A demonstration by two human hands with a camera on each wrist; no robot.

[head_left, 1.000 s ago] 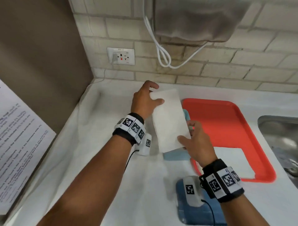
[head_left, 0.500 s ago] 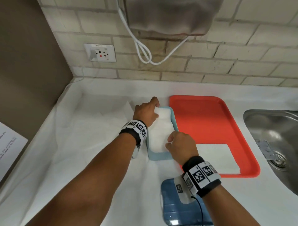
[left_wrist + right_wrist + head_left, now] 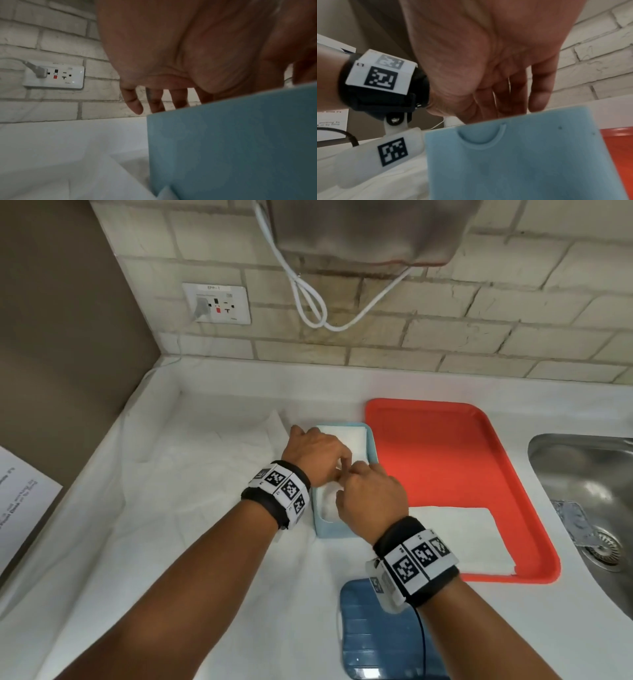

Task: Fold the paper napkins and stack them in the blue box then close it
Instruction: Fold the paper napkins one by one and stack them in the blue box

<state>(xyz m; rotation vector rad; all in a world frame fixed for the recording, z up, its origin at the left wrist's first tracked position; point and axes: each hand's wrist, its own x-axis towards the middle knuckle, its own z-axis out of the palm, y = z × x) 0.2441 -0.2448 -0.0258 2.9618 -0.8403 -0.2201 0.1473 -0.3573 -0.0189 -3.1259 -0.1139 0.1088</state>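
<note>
The light blue box (image 3: 372, 451) stands open on the white counter, left of the red tray. A folded white napkin (image 3: 347, 436) lies inside it. My left hand (image 3: 317, 455) reaches in from the left with its fingers pressing down on the napkin. From the near side my right hand (image 3: 371, 501) does the same, and the fingertips of both meet over the box's middle. The left wrist view shows straight fingers (image 3: 133, 105) dipping behind the box wall (image 3: 231, 142). In the right wrist view, straight fingers (image 3: 537, 94) dip behind the box's near wall (image 3: 522, 155). The darker blue lid (image 3: 373, 638) lies near me, under my right wrist.
A red tray (image 3: 445, 453) right of the box carries one flat white napkin (image 3: 462, 539). A steel sink (image 3: 589, 474) is at the far right. Crumpled white paper (image 3: 236, 446) covers the counter left of the box. A brick wall with a socket (image 3: 216, 303) stands behind.
The folded napkin, held above the box a second ago, now lies in it. Both hands have let go of its ends and come together, pressing it down at the box's middle.
</note>
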